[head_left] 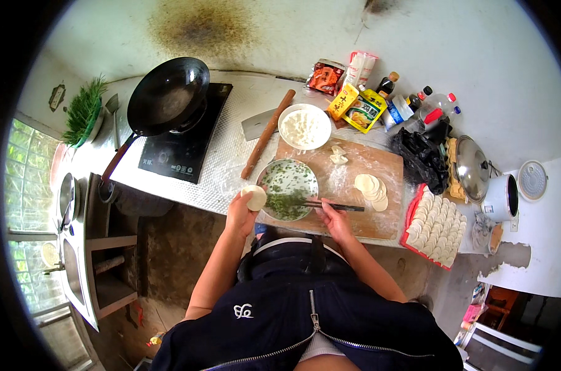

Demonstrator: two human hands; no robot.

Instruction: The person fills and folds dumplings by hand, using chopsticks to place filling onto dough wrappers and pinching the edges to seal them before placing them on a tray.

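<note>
My left hand holds a round dumpling wrapper at the left rim of a bowl. Chopped green filling lies in that bowl, heaped toward the near side, with green bits up its walls. Chopsticks are gripped in my right hand, and their tips reach into the filling. To the right, a fanned pile of wrappers rests on the floured wooden board. Small dough scraps sit farther back on it. Rows of made dumplings cover a red-edged tray.
A bowl of white flour, a rolling pin and a cleaver lie beyond the filling. At left, a wok stands on a black cooktop. Seasoning packets, bottles and a black bag crowd the back right.
</note>
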